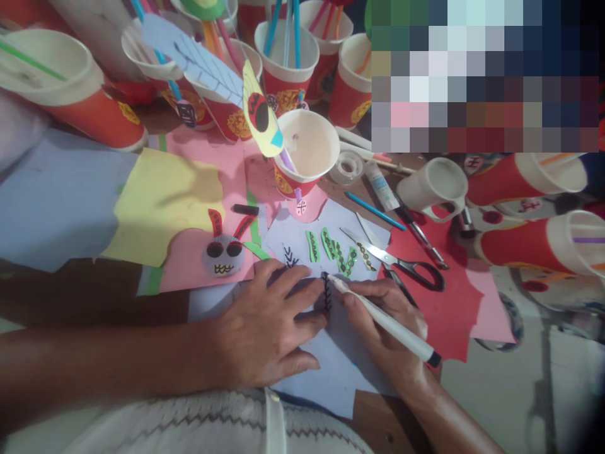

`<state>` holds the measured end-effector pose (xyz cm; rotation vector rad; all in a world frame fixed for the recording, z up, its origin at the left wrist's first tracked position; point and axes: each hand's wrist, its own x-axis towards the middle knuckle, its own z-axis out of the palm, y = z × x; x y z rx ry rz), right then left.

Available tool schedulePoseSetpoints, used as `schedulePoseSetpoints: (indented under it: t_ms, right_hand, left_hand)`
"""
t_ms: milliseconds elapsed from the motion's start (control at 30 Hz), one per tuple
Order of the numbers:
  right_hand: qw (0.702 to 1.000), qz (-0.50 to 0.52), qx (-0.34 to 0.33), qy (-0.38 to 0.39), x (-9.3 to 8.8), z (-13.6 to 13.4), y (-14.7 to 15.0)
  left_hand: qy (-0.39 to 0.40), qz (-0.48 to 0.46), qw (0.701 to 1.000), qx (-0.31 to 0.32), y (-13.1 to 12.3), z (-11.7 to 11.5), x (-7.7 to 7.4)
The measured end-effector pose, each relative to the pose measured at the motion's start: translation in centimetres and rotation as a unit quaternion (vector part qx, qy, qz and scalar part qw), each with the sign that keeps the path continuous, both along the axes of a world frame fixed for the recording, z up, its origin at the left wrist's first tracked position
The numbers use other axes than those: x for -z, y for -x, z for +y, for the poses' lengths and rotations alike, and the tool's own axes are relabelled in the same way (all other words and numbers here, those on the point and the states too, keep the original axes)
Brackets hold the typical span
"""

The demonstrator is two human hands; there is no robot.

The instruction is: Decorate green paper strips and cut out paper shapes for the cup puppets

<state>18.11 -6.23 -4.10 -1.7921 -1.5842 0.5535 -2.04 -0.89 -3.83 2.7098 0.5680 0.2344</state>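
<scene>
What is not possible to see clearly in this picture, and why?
Head view, centre: part of the blue paper, covered by the left hand.
Head view, left: outer end of the green straw, cut off by the edge.
Head view, right: print on the tube, blurred and too small.
Head view, upper right: scene behind pixel blocks.

Brown table, blue paper, red cups
</scene>
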Motion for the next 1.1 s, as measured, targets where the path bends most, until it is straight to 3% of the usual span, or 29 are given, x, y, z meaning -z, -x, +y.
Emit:
schedulePoseSetpoints:
  t_ms: [333, 700, 933, 1100]
  right_hand:
    - [0.999, -0.032, -0.016, 0.005, 0.0, -0.1, -0.2]
    - [0.997, 0.05, 0.063, 0.001, 0.2, -0.7, -0.1]
    - [0.992, 0.1, 0.027, -0.067, 1.4, -1.2, -0.5]
    - [0.983, 0.124, -0.066, -0.116, 1.9, -1.1, -1.1]
  left_hand:
    - [0.011, 0.0, 1.0, 0.001, 0.0, 0.0, 0.0]
    - [0.007, -0.011, 1.0, -0.015, -0.1, -0.3, 0.3]
    - [0.015, -0.024, 0.999, -0.018, 0.0, -0.3, 0.2]
    - [0.011, -0.035, 0.999, -0.037, 0.0, -0.4, 0.1]
